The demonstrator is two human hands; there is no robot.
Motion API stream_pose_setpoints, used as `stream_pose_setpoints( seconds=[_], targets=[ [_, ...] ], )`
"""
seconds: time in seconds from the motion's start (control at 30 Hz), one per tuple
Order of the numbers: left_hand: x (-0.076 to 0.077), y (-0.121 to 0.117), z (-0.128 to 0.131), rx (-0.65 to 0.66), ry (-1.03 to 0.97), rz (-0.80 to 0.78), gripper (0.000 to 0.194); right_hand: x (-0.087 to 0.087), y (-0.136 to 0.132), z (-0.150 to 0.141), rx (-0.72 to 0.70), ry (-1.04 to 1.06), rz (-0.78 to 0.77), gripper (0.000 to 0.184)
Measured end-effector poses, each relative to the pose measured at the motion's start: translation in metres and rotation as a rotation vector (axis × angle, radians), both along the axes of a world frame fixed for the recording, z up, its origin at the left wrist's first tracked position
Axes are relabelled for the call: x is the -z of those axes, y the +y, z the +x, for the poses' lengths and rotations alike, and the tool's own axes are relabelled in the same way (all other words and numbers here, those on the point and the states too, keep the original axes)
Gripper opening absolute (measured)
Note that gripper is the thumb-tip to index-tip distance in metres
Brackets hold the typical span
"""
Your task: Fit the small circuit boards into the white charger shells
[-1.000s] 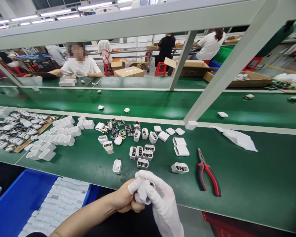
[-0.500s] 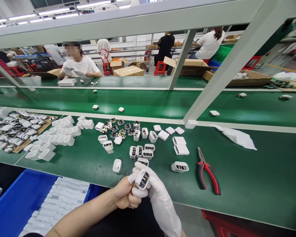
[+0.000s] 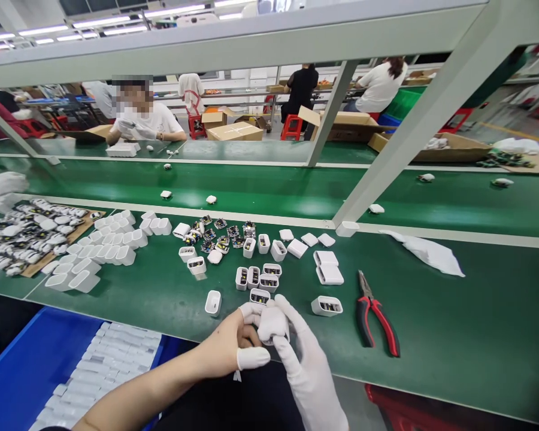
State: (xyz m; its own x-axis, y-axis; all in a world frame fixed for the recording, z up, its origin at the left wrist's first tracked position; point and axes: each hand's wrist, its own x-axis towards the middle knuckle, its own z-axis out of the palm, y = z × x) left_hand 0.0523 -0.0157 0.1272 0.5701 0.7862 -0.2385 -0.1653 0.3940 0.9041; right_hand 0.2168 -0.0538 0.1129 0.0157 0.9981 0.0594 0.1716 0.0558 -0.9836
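Just over the near bench edge, a white plastic charger case [image 3: 273, 326] is held between my two hands. My right hand [image 3: 308, 359], in a white glove, grips it with thumb and fingers from the right. My left hand [image 3: 229, 344], bare but for white fingertip covers, has its fingers curled against the case's left side; its thumb sticks out below, apart from the case. Beyond my hands stand several white cases with circuit boards [image 3: 269, 281] inside. One open case [image 3: 213, 303] without a visible board stands to the left, and another filled case [image 3: 327, 306] to the right.
Red-handled pliers [image 3: 377, 317] lie right of the cases. Loose circuit boards [image 3: 222, 242], empty cases [image 3: 112, 245] and a board-covered cardboard [image 3: 90, 221] lie leftward. A blue bin [image 3: 13, 359] stands below. A frame post [image 3: 399, 131] rises ahead. A co-worker's gloved hand [image 3: 6, 182] reaches in at left.
The charger case has turned so its board-filled opening no longer faces me. My left thumb has come off it. Items on the green belt have shifted left, and a co-worker's hand has appeared at far left.
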Motion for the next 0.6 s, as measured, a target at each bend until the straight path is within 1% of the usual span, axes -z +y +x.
stream_pose_setpoints(
  seconds=[0.07, 0.13, 0.23, 0.33, 0.37, 0.43, 0.5, 0.6],
  targets=[
    [-0.002, -0.006, 0.001, -0.087, 0.050, 0.159, 0.061, 0.003, -0.006, -0.001, 0.020, -0.012, 0.102, 0.055],
    [-0.002, -0.010, 0.001, -0.143, 0.043, 0.294, 0.060, 0.002, -0.013, -0.001, 0.033, 0.001, 0.176, 0.057],
    [-0.004, -0.012, -0.002, -0.172, 0.003, 0.557, 0.062, -0.008, -0.022, 0.000, 0.043, 0.064, 0.166, 0.059],
    [-0.010, -0.014, -0.004, -0.235, 0.032, 0.880, 0.063, -0.025, -0.026, 0.000, 0.006, 0.156, 0.144, 0.053],
    [-0.013, -0.014, -0.004, -0.267, 0.042, 0.961, 0.063, -0.030, -0.026, -0.002, -0.015, 0.200, 0.140, 0.051],
    [-0.019, -0.016, -0.001, -0.323, 0.049, 1.038, 0.062, -0.037, -0.025, -0.005, -0.043, 0.301, 0.114, 0.047],
    [-0.023, -0.018, 0.002, -0.372, 0.040, 1.037, 0.058, -0.040, -0.024, -0.011, -0.035, 0.389, 0.074, 0.045],
    [-0.022, -0.020, 0.006, -0.401, 0.031, 1.017, 0.052, -0.040, -0.024, -0.018, -0.008, 0.447, 0.043, 0.042]
  ],
)
